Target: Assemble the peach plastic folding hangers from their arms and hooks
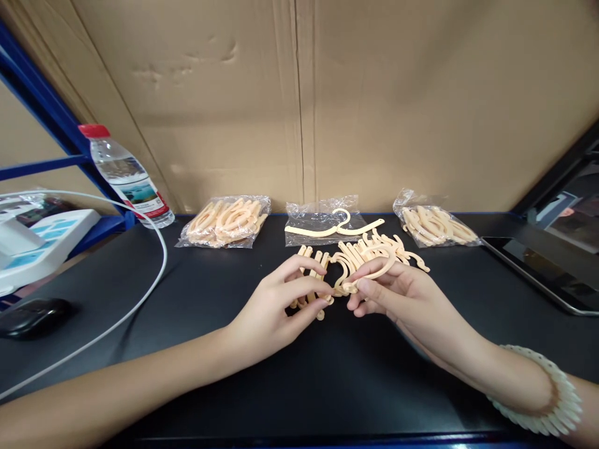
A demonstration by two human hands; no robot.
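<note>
Head view, left to right. At the far left edge of the black table [327, 380] lie a dark mouse [32, 317] and a white device [42, 240], with a white cable [159, 262] curving forward past them. A water bottle [128, 178] with a red cap leans against the blue frame at the back. To its right, a clear left bag [224, 221] filled with peach plastic hooks rests against the cardboard wall [299, 93].

The left hand [276, 308] sits at mid-table, thumb and fingers closed on a bunch of hooks [312, 265] whose ends stick up above the fingertips. Behind the two hands lies the middle bag [322, 227], nearly flat, with one hook piece [337, 227] on top of it. A loose pile [388, 246] of the same hooks lies on the table just beyond the fingers, between the hands and the middle bag.

The right hand [402, 299] meets the left at the centre; its thumb and forefinger are pinched on a single curved hook [374, 274], which touches the bunch. Further back and to the right lies the right bag [435, 224], also full. A tablet [538, 274] lies flat at the right edge, and a pale bracelet [547, 405] circles the right wrist.
</note>
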